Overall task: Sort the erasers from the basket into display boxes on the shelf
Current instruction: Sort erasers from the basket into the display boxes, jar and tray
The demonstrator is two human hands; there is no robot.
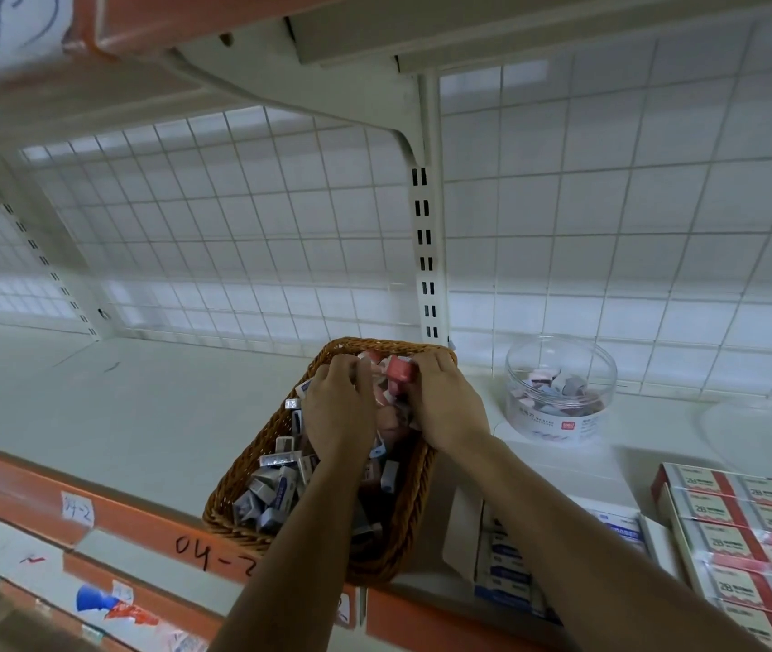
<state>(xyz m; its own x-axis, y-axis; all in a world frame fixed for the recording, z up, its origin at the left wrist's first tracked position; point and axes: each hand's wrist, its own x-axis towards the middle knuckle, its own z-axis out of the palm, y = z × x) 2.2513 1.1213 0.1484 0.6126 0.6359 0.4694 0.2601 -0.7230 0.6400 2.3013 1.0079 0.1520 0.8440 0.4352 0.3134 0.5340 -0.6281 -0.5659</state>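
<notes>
A brown wicker basket (228,491) sits on the white shelf, full of small boxed erasers; blue-and-grey ones (275,482) fill its near left part, red-and-pink ones its far end. Both my hands are inside the far end. My left hand (337,411) is curled over the pile, and what its fingers hold is hidden. My right hand (445,407) grips a red eraser (399,369) with its fingers curled into the pile. Right of the basket lies a white-and-blue display box (506,557), and further right a red-and-cream display box (741,534).
A clear round plastic tub (561,388) with several mixed erasers stands at the back right, with a clear lid (760,430) lying beside it. A wire grid backs the shelf. An orange front rail (106,505) carries the label 04-2. Another shelf runs overhead.
</notes>
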